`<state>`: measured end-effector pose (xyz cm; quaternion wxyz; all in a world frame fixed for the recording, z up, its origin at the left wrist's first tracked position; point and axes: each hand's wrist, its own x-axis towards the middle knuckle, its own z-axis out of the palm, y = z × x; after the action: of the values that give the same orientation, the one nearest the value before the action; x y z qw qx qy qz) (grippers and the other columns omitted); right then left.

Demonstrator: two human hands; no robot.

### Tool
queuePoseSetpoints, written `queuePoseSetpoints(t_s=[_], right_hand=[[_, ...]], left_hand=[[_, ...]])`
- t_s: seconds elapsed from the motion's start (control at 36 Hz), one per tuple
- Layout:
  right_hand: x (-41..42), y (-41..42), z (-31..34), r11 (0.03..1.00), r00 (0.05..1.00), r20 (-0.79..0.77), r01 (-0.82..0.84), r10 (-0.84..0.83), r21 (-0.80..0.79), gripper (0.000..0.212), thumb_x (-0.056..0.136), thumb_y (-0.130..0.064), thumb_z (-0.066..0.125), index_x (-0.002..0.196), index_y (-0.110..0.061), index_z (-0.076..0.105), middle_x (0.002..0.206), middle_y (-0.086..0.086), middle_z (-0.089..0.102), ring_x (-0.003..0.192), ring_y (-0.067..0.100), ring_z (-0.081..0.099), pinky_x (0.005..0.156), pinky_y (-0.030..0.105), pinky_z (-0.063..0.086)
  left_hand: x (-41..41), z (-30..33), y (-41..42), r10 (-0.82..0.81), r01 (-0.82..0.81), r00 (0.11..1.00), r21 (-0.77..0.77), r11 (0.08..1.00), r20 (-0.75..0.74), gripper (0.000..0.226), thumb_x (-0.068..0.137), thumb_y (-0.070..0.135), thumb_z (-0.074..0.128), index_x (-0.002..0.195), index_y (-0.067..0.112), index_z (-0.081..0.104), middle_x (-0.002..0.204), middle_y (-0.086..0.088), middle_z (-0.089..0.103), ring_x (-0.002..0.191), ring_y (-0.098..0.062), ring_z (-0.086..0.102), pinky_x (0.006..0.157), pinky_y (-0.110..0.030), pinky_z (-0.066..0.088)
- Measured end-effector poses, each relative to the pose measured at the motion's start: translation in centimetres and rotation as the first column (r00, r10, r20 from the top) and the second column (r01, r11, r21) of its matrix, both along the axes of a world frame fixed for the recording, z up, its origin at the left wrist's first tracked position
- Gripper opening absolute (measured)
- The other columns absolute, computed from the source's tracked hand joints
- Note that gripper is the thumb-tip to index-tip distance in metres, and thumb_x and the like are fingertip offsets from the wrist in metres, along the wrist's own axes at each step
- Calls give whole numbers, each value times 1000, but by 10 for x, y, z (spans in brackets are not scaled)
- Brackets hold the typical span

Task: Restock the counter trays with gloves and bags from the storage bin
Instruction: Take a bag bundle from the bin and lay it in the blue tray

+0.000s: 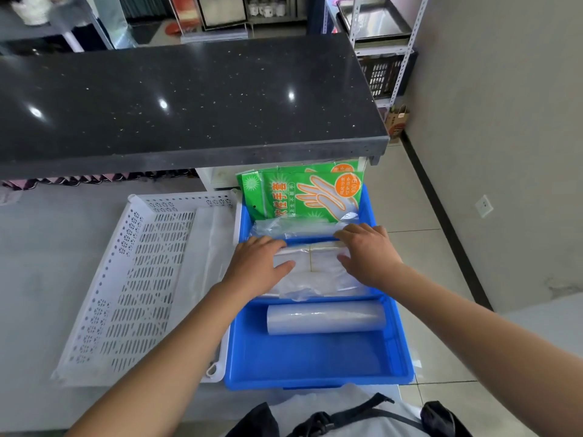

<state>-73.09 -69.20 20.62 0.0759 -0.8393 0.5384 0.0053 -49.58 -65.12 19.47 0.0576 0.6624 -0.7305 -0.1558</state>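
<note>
- The left hand (263, 266) lies palm down on the left end of a stack of clear plastic bags (315, 269), fingers spread and laid flat, thumb pointing right across the plastic; it presses on the stack and does not visibly close around it.
- The right hand (367, 252) rests on the right end of the same stack, fingers extended toward the left, thumb low on the plastic; whether any fingers curl under the edge I cannot tell.
- The stack sits in the middle of the blue storage bin (315, 367), spanning it from side to side.
- Just beyond the hands, a second bundle of clear plastic (293, 227) lies across the bin.
- At the far end of the bin, green packets of disposable gloves (303, 190) stand upright, leaning back under the counter edge.
- Nearer than the hands, a roll of clear plastic bags (326, 317) lies crosswise on the bin floor.
- Touching the bin's left side is a white perforated tray (132, 279), with a thin sheet of clear plastic along its right part.
- A dark speckled counter top (189, 99) overhangs the far side of the scene.
- Both containers stand on a grey surface (38, 279).
</note>
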Motion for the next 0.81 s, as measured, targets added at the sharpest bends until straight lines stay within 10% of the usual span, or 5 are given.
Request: queuePoseSetpoints(t_s=[0.19, 0.5, 0.58, 0.81], right_hand=[[8, -5, 7, 993, 985, -148, -78, 90, 84, 32, 88, -33, 58, 120, -32, 60, 118, -1, 61, 117, 26, 52, 97, 40, 34], [2, -21, 21, 922, 999, 24, 17, -29, 387, 39, 91, -27, 62, 131, -26, 58, 133, 2, 60, 118, 25, 56, 90, 30, 42], [7, -12, 18, 990, 998, 14, 60, -62, 124, 39, 90, -16, 55, 128, -27, 58, 128, 6, 60, 117, 29, 54, 93, 37, 43], [7, 26, -12, 966, 985, 136, 133, -105, -223, 33, 78, -3, 69, 109, -15, 74, 102, 9, 68, 93, 35, 60, 81, 41, 46]], left_hand=[[-5, 8, -17, -118, 83, 984, 249, 965, 130, 51, 90, 48, 57, 139, 35, 52, 133, -1, 62, 125, -29, 45, 102, -40, 34], [-4, 39, -35, -147, 111, 987, 411, 905, 57, 18, 92, 35, 60, 107, 26, 63, 98, 2, 64, 105, -28, 59, 81, -33, 30], [-4, 35, -31, -41, 20, 995, 223, 975, 90, 38, 93, 27, 55, 130, 31, 59, 129, -2, 65, 118, -29, 58, 95, -34, 36], [-13, -5, 24, 28, -35, 999, -333, 942, -25, 33, 86, 6, 69, 118, 11, 72, 98, -13, 67, 89, -38, 62, 76, -44, 51]])
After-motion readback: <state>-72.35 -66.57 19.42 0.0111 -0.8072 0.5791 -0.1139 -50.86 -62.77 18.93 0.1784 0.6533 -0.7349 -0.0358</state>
